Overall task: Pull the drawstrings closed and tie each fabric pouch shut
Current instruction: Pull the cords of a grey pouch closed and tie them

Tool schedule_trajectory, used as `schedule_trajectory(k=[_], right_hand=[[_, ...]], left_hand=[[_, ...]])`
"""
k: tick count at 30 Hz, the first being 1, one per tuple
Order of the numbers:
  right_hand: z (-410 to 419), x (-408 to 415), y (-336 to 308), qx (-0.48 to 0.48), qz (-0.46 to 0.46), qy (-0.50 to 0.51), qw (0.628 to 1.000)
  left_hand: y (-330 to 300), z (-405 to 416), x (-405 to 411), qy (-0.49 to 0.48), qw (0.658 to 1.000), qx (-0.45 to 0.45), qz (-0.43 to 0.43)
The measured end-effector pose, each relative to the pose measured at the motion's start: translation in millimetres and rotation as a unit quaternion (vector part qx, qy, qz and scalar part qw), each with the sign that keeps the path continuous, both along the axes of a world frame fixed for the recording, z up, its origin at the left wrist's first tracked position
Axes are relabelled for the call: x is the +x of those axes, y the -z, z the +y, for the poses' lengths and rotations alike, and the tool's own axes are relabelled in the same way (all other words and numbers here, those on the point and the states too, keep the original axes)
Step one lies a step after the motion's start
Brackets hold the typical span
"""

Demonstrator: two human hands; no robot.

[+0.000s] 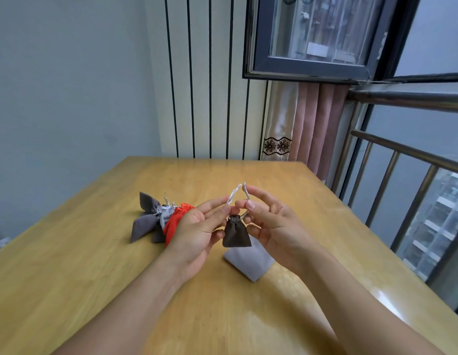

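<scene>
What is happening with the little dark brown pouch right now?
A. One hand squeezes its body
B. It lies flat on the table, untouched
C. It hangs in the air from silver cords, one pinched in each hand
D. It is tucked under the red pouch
C: the dark brown pouch dangles above the table, its silver cords pinched by the left hand and the right hand.

wooden table [94, 265] with a glossy yellowish top, set against a pale wall [69, 85]; cream wall panel [220, 98] with vertical black stripes behind the table's far edge; pink curtain [315, 124] with a dark lace band, hanging to the right of the panel; dark-framed window [312, 70] above the curtain; metal railing [402, 155] at far right
</scene>
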State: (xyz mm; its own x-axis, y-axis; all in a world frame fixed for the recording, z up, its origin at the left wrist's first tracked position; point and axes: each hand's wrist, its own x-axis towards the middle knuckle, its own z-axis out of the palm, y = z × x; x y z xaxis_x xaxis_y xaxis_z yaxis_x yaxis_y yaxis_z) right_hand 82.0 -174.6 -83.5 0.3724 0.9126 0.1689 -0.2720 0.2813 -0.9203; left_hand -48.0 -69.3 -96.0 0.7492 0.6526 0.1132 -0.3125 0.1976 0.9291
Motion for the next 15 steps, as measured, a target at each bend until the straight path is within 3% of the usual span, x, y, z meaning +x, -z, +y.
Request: schedule_trajectory(k=[5,7,11,13,15], right_hand=[[1.2,2.3,2.7,-0.015,0.002,0.040,0.999],[0.5,4.7,2.8,-0.007,-0.029,0.050,0.998],[-2.8,4.2,0.2,0.019,-0.202,0.046,0.978],[-2.3,4.0,1.2,-0.005,-0.214,0.051,0.976],[-1.7,4.2,3.1,-0.043,-0.196,0.070,0.977]], left_hand=[[1.4,-2.4,4.6,-0.001,0.998,-0.058,0.000],[2.9,-2.4,4.9,-0.020,0.999,-0.019,0.031],[4.3,-6.5,2.0,-0.022,0.988,0.129,0.080],[5.5,-8.2,2.2,-0.013,0.980,0.173,0.095],[6.6,-9.2,2.7,0.000,0.983,0.152,0.099]])
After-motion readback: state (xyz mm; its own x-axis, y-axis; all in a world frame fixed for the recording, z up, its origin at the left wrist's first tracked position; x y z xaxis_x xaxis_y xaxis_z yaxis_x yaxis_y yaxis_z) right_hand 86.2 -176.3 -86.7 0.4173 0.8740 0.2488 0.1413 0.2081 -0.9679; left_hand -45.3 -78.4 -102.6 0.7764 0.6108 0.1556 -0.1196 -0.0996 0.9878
